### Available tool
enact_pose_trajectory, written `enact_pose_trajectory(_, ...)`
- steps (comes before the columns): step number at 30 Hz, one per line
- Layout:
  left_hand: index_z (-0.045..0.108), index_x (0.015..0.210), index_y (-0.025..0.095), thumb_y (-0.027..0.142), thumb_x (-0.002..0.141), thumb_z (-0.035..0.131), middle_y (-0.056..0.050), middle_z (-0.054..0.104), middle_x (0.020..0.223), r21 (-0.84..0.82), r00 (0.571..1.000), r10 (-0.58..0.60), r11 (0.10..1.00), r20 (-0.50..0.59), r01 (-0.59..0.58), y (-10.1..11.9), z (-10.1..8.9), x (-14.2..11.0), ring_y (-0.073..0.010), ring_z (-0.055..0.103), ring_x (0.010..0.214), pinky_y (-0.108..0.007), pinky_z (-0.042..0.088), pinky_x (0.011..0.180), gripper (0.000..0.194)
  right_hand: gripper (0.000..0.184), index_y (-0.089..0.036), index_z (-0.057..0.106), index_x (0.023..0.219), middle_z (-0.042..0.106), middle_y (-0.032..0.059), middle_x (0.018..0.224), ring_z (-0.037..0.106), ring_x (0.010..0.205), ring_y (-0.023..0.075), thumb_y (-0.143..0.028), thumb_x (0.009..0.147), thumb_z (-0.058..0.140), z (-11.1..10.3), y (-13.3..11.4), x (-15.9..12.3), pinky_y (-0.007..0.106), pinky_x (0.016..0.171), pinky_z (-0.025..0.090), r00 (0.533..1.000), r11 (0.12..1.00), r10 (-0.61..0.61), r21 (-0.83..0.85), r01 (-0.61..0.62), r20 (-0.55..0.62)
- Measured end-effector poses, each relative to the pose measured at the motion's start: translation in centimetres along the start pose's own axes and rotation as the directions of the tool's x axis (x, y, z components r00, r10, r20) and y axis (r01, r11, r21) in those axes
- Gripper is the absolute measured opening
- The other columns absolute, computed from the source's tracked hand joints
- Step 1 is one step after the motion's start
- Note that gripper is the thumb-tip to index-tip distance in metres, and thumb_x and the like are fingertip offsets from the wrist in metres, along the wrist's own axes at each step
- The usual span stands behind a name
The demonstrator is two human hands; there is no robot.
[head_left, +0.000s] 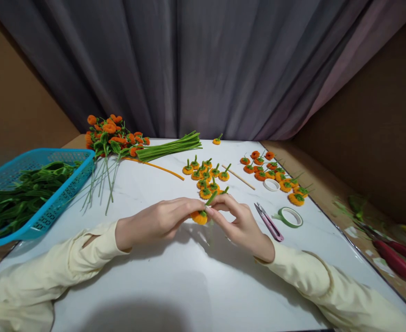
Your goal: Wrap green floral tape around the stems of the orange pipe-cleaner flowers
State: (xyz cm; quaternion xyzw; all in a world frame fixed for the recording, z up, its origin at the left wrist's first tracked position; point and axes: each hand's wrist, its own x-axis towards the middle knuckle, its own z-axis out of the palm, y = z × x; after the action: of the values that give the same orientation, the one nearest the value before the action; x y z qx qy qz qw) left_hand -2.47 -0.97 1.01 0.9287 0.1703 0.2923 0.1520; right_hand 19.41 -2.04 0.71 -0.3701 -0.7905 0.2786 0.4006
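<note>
My left hand [164,216] pinches a small yellow-orange pipe-cleaner flower [199,218] above the middle of the white table. The flower's fuzzy green stem [211,198] points up and away to the right. Fingers of my right hand [235,220] are closed at the base of that stem, thumb and forefinger touching it. A faint, blurred greenish strip hangs below the fingertips. Just beyond my hands, several similar flower heads [205,175] stand with short green stems upward. Nearest to my right hand lie pink-handled thread snips [269,222] and a roll of green tape [290,217].
A blue basket [38,226] of green leaves stands left. Behind it lie finished orange flowers [109,128], green stems [170,146] and an orange strip [157,167]. A thin stick [239,177], white ring [271,185] and orange flower heads [259,168] sit right; red-handled pliers [396,260] lie beyond the edge.
</note>
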Motion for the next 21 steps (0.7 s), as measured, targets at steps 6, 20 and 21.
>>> enact_pose_trajectory(6, 0.041, 0.128, 0.017, -0.002, 0.086, 0.040, -0.010, 0.061, 0.116, 0.010, 1.000, -0.020, 1.000, -0.009, 0.020, 0.1, 0.0, 0.1, -0.0165, 0.059, 0.108, -0.028, 0.051, 0.090, 0.046, 0.014, -0.020, 0.053, 0.087, 0.068, 0.0011, 0.068, 0.064, 0.065, 0.0159, -0.033, 0.093, 0.052, -0.5, 0.0, 0.2, 0.027, 0.064, 0.047, 0.998, 0.998, -0.035, 0.045, 0.032, 0.050)
enact_pose_trajectory(20, 0.041, 0.127, 0.016, -0.001, 0.086, 0.038, -0.012, 0.061, 0.117, 0.037, 1.000, -0.005, 0.999, 0.012, 0.005, 0.4, -0.2, 0.3, -0.0181, 0.058, 0.110, -0.031, 0.052, 0.091, 0.045, 0.009, -0.021, 0.054, 0.088, 0.068, 0.0004, 0.065, 0.065, 0.068, 0.0167, -0.030, 0.092, 0.052, -1.1, 0.0, 0.5, 0.029, 0.069, 0.048, 0.995, 0.998, -0.056, -0.001, 0.056, 0.081)
enact_pose_trajectory(21, 0.041, 0.126, 0.016, 0.000, 0.086, 0.039, -0.012, 0.061, 0.115, 0.042, 1.000, -0.007, 0.999, 0.003, 0.007, 0.4, -0.2, 0.3, -0.0180, 0.059, 0.108, -0.030, 0.052, 0.090, 0.043, 0.009, -0.022, 0.054, 0.088, 0.068, 0.0004, 0.066, 0.065, 0.068, 0.0168, -0.030, 0.092, 0.052, -1.1, -0.1, 0.5, 0.029, 0.069, 0.048, 0.995, 0.999, -0.054, -0.002, 0.055, 0.083)
